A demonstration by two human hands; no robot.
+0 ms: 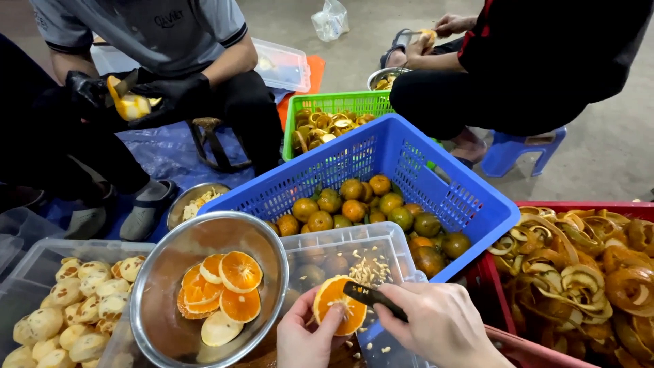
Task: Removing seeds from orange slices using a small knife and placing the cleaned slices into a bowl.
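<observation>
My left hand (304, 339) holds a cut orange half (334, 302), its flesh facing up. My right hand (443, 326) grips a small black-handled tool (372, 297) whose tip rests on the orange's cut face. Both hands are over a clear plastic tub (392, 242) that holds scattered seeds. To the left stands a steel bowl (167, 272) with several orange halves (235, 279) in it.
A blue crate (381, 146) of whole oranges sits ahead. A red crate (492, 286) of peels is at right, a green basket (334, 102) of peels behind. A clear tub (34, 255) of peeled fruit is at left. A black-gloved person (157, 95) peels fruit; another person (490, 75) sits at the back right.
</observation>
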